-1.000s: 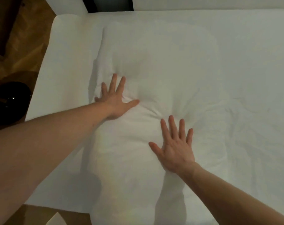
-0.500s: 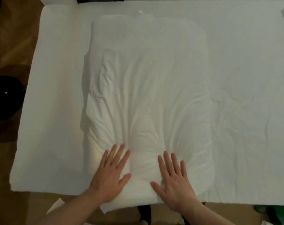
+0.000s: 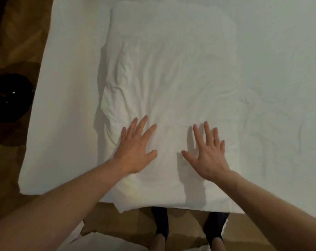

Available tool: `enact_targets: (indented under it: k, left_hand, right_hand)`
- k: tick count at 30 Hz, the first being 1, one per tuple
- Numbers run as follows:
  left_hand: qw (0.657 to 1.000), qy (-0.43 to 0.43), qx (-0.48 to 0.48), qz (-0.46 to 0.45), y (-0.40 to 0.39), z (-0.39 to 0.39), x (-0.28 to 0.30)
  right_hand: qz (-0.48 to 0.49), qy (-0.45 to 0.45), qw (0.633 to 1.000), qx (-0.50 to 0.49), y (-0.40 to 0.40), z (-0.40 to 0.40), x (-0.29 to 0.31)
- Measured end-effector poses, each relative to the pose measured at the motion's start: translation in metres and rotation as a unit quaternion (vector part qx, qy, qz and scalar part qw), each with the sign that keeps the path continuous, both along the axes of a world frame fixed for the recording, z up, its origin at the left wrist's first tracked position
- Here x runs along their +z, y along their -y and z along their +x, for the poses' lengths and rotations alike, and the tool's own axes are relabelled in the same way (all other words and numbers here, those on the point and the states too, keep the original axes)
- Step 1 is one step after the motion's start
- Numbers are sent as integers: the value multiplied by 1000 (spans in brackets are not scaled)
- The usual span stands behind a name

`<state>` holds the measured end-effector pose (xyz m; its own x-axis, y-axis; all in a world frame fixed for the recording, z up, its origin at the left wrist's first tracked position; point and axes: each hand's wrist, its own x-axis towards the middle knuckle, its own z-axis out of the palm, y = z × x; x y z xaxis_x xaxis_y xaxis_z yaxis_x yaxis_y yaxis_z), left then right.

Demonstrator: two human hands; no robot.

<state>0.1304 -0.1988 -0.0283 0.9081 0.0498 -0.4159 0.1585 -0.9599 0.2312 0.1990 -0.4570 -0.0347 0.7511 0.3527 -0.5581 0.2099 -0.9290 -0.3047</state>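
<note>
This looks like a bedroom in a home. A bed (image 3: 68, 115) dressed in plain white fills the view from 12 to 3 o'clock, and a soft, creased white pillow (image 3: 171, 69) lies on it at the centre. A wooden parquet floor (image 3: 21, 38) shows from 9 to 11 o'clock and again at 6, where feet (image 3: 160, 227) in dark socks stand. A glossy black round object (image 3: 10, 96) sits at 9.

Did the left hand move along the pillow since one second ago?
Yes. The left hand moved nearer: it was farther up the left side of the pillow, and now it lies flat close to its near edge.
</note>
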Motion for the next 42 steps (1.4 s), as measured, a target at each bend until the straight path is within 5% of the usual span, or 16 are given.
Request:
enact_targets:
  k: [7, 13, 16, 22, 27, 42]
  left_hand:
    - [979, -186, -26, 79, 51, -11, -43]
    - [918, -374, -97, 87, 75, -43, 1]
    - [894, -434, -105, 44, 94, -13, 44]
    - [967, -250, 24, -48, 153, 26, 94]
    - [980, -155, 55, -108, 216, 73, 117]
    - [972, -134, -49, -185, 365, 138, 126]
  right_hand:
    - [-64, -103, 993, -15, 26, -42, -42]
    - [-65, -312, 945, 68, 83, -99, -8]
    - [-36, -322, 943, 70, 102, -72, 21]
    - [21, -236, 971, 11, 170, -4, 79]
    - [47, -160, 983, -78, 235, 39, 113]
    - [45, -44, 938, -342, 400, 34, 144]
